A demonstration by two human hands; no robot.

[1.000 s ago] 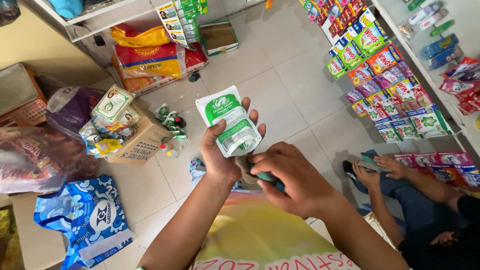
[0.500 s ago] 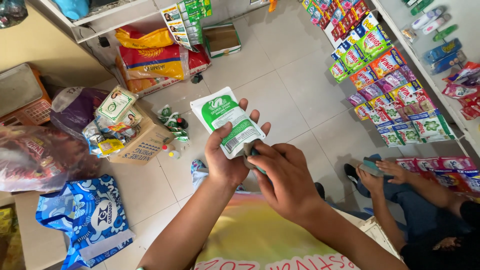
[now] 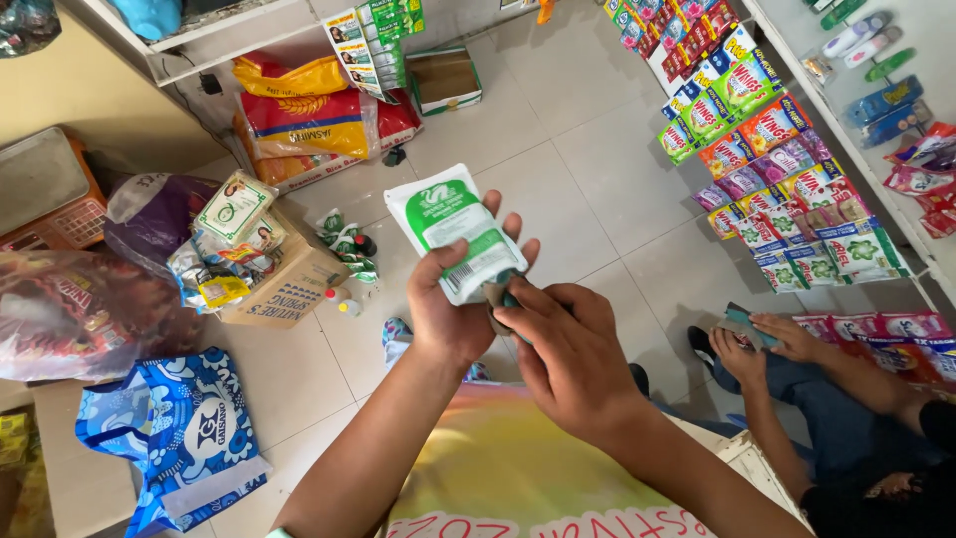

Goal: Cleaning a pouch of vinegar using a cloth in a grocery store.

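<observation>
So we've got one white and green pouch [image 3: 460, 231], held up in the left hand [image 3: 453, 309] over the tiled floor [image 3: 597, 159], fingers wrapped around its lower edge. The right hand [image 3: 563, 354] is closed narrow, pinching at the pouch's bottom corner, with something small and dark under its fingers that we can't make out. One open cardboard box [image 3: 289, 284] sits on the floor to the left, stuffed with small packets. Two big rice sacks [image 3: 309, 120] are stacked under the shelf, and there's one blue bag [image 3: 179, 428] lower left. A seated person's two hands [image 3: 767, 344] hold a phone at right, beside rows of hanging sachets [image 3: 757, 130].
</observation>
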